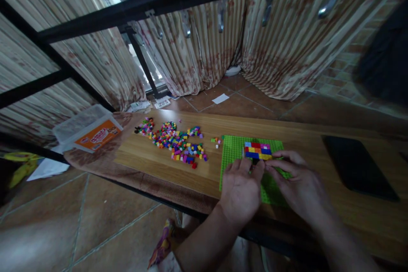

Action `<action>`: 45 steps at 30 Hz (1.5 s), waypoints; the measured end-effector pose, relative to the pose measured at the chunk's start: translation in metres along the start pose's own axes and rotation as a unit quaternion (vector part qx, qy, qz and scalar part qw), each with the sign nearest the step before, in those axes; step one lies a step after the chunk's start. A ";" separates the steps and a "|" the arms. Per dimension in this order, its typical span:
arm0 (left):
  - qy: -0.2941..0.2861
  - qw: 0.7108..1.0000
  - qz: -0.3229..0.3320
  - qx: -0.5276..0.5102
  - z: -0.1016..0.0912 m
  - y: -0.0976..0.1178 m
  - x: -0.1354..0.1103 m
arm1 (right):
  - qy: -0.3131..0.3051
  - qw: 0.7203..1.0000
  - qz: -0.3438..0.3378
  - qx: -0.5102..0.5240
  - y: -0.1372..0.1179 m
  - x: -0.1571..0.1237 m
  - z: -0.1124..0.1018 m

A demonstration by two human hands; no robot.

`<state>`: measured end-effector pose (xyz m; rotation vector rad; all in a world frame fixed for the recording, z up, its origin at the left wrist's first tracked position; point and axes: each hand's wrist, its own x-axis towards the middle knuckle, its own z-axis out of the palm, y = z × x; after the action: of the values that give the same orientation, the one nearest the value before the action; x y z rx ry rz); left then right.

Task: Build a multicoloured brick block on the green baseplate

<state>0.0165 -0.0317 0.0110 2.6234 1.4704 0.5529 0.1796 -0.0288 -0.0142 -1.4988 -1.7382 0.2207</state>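
A small block of multicoloured toy bricks (257, 150), with red, yellow, blue, white and purple pieces, is at the upper part of the green baseplate (231, 148). My left hand (240, 189) is closed at the block's near left side, its fingers bent against it. From the right, my right hand (298, 178) reaches in with thumb and forefinger pinched at the block's near right corner. My fingers hide the block's near edge, and whether a loose brick is between them cannot be seen.
Left of the baseplate, a wide heap of loose bricks (174, 138) covers the wooden board (153, 174), with several strays (217, 141) by the plate. A clear plastic box (92, 129) with an orange label stands at the far left. A flat black object (358, 165) lies at right.
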 end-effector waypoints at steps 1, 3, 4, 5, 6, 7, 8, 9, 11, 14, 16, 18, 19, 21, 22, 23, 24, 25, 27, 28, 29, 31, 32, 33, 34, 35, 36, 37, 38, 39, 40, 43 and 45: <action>0.001 1.000 -0.002 0.007 0.000 0.002 0.000 | 0.003 1.000 0.000 0.001 0.000 0.000 0.000; 0.002 1.000 -0.007 0.016 -0.001 0.005 0.000 | 0.009 1.000 -0.003 0.003 0.000 0.000 0.000; 0.002 1.000 -0.009 0.020 -0.001 0.007 -0.001 | 0.010 1.000 -0.005 0.005 0.000 0.000 0.001; 0.002 1.000 -0.011 0.023 -0.001 0.008 -0.001 | 0.010 1.000 -0.008 0.006 0.001 0.000 0.001; 0.001 1.000 -0.013 0.025 -0.001 0.008 0.000 | 0.011 1.000 -0.010 0.006 0.001 0.000 0.001; 0.000 1.000 -0.015 0.026 -0.001 0.009 0.000 | 0.011 1.000 -0.013 0.007 0.001 0.000 0.001; -0.001 1.000 -0.017 0.026 -0.001 0.010 0.000 | 0.011 1.000 -0.014 0.007 0.001 0.000 0.002; -0.002 0.999 -0.021 0.027 -0.002 0.010 0.001 | 0.012 1.000 -0.015 0.008 0.000 0.000 0.002; -0.003 0.999 -0.025 0.030 -0.003 0.012 0.002 | 0.012 1.000 -0.018 0.010 0.000 0.000 0.003; -0.007 0.999 -0.027 0.032 -0.004 0.014 0.003 | 0.005 1.000 -0.019 0.008 -0.002 0.000 0.003; -0.008 0.999 -0.028 0.026 -0.003 0.014 0.004 | 0.003 1.000 -0.015 0.003 -0.002 0.000 0.003; -0.004 0.999 -0.029 0.011 0.000 0.012 0.003 | 0.000 1.000 -0.012 0.001 -0.001 0.000 0.002; 0.000 1.000 -0.028 -0.002 0.002 0.010 0.002 | -0.002 1.000 -0.010 0.002 -0.001 0.000 0.002; 0.011 0.999 -0.027 -0.038 0.007 0.004 0.000 | -0.002 1.000 -0.003 0.007 -0.002 0.001 0.002; 0.018 0.998 -0.027 -0.062 0.009 0.001 -0.001 | -0.001 1.000 0.002 0.010 -0.003 0.002 0.002; 0.026 0.995 -0.030 -0.092 0.010 -0.002 -0.002 | 0.001 1.000 0.008 0.014 -0.003 0.003 0.002; 0.035 0.991 -0.039 -0.125 0.011 -0.005 -0.002 | 0.002 1.000 0.014 0.018 -0.004 0.004 0.002; 0.045 0.985 -0.050 -0.161 0.010 -0.008 -0.002 | 0.004 1.000 0.019 0.022 -0.006 0.004 0.002; 0.065 0.969 -0.083 -0.225 0.007 -0.014 0.001 | 0.006 0.999 0.031 0.028 -0.008 0.005 0.001; 0.076 0.961 -0.101 -0.245 0.004 -0.018 0.002 | 0.008 0.999 0.036 0.031 -0.009 0.006 0.000; 0.088 0.956 -0.121 -0.254 0.001 -0.023 0.004 | 0.011 0.999 0.041 0.032 -0.010 0.006 0.000; 0.112 0.949 -0.156 -0.250 -0.004 -0.034 0.008 | 0.024 0.998 0.051 0.029 -0.010 0.007 -0.002; 0.119 0.947 -0.172 -0.244 -0.006 -0.041 0.010 | 0.034 0.997 0.057 0.026 -0.010 0.007 -0.003; 0.123 0.945 -0.189 -0.235 -0.008 -0.049 0.012 | 0.043 0.997 0.062 0.023 -0.008 0.008 -0.003; 0.123 0.945 -0.208 -0.219 -0.009 -0.057 0.013 | 0.047 0.996 0.067 0.022 -0.006 0.008 -0.004; 0.121 0.947 -0.223 -0.195 -0.010 -0.065 0.014 | 0.047 0.996 0.071 0.021 -0.004 0.008 -0.004; 0.115 0.951 -0.235 -0.163 -0.010 -0.074 0.015 | 0.043 0.996 0.073 0.020 -0.001 0.009 -0.004; 0.101 0.955 -0.246 -0.128 -0.010 -0.082 0.016 | 0.035 0.997 0.074 0.017 0.003 0.009 -0.003; 0.098 0.956 -0.261 -0.096 -0.010 -0.090 0.017 | 0.026 0.997 0.073 0.015 0.006 0.009 -0.002; 0.102 0.953 -0.275 -0.071 -0.010 -0.098 0.018 | 0.016 0.997 0.072 0.014 0.008 0.009 0.000; 0.105 0.952 -0.282 -0.050 -0.009 -0.104 0.020 | 0.006 0.997 0.070 0.014 0.010 0.009 0.001; 0.105 0.949 -0.298 0.007 -0.009 -0.118 0.027 | -0.032 0.997 0.065 0.020 0.011 0.010 0.007; 0.093 0.947 -0.305 0.039 -0.007 -0.123 0.034 | -0.064 0.996 0.061 0.024 0.008 0.010 0.009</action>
<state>-0.0698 0.0616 -0.0035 2.0202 2.2621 0.6803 0.1804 -0.0145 -0.0202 -1.5863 -1.7296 0.4270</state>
